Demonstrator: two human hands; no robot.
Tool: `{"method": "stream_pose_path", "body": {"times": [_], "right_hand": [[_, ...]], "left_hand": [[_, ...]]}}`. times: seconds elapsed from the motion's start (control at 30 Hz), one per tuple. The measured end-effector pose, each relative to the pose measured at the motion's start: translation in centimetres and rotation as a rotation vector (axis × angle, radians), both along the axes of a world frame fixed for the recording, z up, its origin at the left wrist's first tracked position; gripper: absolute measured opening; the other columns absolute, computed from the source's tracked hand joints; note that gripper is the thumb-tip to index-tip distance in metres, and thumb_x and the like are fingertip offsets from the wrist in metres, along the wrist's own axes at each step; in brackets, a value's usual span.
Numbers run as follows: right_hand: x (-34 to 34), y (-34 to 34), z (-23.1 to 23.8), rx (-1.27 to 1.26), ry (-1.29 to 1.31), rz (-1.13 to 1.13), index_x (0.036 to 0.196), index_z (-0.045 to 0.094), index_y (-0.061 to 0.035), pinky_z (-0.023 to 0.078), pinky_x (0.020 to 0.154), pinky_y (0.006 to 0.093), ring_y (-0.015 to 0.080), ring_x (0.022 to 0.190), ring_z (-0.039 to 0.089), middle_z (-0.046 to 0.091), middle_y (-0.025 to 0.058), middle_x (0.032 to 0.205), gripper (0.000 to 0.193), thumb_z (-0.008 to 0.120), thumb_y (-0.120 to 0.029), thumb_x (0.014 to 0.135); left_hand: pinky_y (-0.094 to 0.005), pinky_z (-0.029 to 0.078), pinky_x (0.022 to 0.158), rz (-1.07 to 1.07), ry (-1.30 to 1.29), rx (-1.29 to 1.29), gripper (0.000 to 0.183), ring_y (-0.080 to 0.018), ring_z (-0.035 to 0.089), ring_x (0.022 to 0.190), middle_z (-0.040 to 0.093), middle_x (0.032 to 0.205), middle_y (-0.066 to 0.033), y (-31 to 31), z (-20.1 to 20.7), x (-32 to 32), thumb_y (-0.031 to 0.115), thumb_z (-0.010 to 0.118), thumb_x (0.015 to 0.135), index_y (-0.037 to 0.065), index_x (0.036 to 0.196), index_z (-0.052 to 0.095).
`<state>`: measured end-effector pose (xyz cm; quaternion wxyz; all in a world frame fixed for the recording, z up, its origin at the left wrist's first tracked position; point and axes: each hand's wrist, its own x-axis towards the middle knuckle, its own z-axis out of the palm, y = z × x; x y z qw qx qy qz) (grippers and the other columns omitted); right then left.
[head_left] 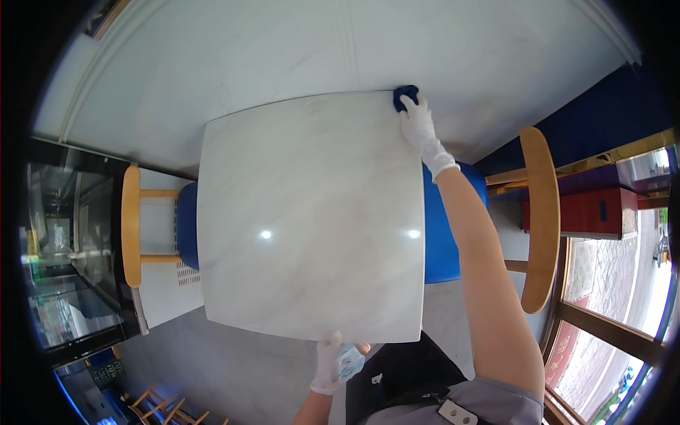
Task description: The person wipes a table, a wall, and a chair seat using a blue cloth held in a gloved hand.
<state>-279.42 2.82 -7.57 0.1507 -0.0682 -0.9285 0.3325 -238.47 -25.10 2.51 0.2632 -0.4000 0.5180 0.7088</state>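
Observation:
A dark blue cloth (405, 98) is bunched at the far right corner of the pale, marbled tabletop (312, 191). My right hand (418, 124), in a white glove, is closed on this cloth with the arm stretched out. At the near edge is my left hand (327, 365), also gloved in white, its thumb by the table's rim. Against its palm sits a light blue and white crumpled thing (350, 361), whose kind I cannot make out. The fingers below the edge are partly hidden.
A wooden chair with a blue seat (443, 234) stands on the right, and another wooden chair (131, 227) on the left. The far table edge meets a pale wall (283, 57). A dark glass-fronted cabinet (74, 244) is at far left, windows (602, 340) at right.

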Motion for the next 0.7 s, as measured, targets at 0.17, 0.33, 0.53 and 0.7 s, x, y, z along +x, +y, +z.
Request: {"method": "stream_pose_path", "body": {"times": [0.17,0.33,0.53,0.7], "right_hand": [[2.3,-4.4,0.6,0.503,0.039,0.006,0.127,0.054,-0.0158,0.043,0.099,0.0503,0.039,0.128,0.04,0.043,0.0169,0.14,0.041,0.058,-0.015,0.086],[12.2,-9.1,2.2,0.547,0.097,0.24,0.124,0.054,-0.0089,0.035,0.104,0.0555,0.0413,0.127,0.04,0.046,0.0176,0.134,0.039,0.057,-0.015,0.085],[31.0,-21.4,1.7,0.4,0.086,0.577,0.125,0.057,-0.0097,0.029,0.11,0.055,0.0409,0.131,0.038,0.045,0.0187,0.136,0.045,0.059,-0.014,0.08],[40.0,-27.6,0.9,0.337,0.054,0.621,0.125,0.058,-0.01,0.028,0.11,0.0562,0.0411,0.13,0.038,0.044,0.0189,0.138,0.046,0.061,-0.015,0.079]], "left_hand": [[-0.0296,0.039,0.044,-0.012,-0.01,-0.172,0.035,-0.0111,0.05,0.05,0.05,0.059,-0.0005,-3.5,-5.9,4.1,0.019,0.049,0.098,0.002,0.069,0.057],[-0.0293,0.037,0.043,0.002,0.034,0.006,0.03,-0.0087,0.046,0.047,0.049,0.061,0.0017,-3.5,-5.0,3.7,0.025,0.054,0.097,0.003,0.076,0.057],[-0.0269,0.044,0.05,0.04,0.036,-0.035,0.025,-0.0109,0.053,0.053,0.057,0.066,-0.0017,-11.6,-6.6,10.5,0.025,0.058,0.097,0.001,0.094,0.061],[-0.0284,0.047,0.053,-0.025,0.204,0.008,0.021,-0.0125,0.058,0.059,0.061,0.07,-0.0026,-26.4,-7.9,21.6,0.022,0.06,0.095,0.002,0.091,0.065]]}}
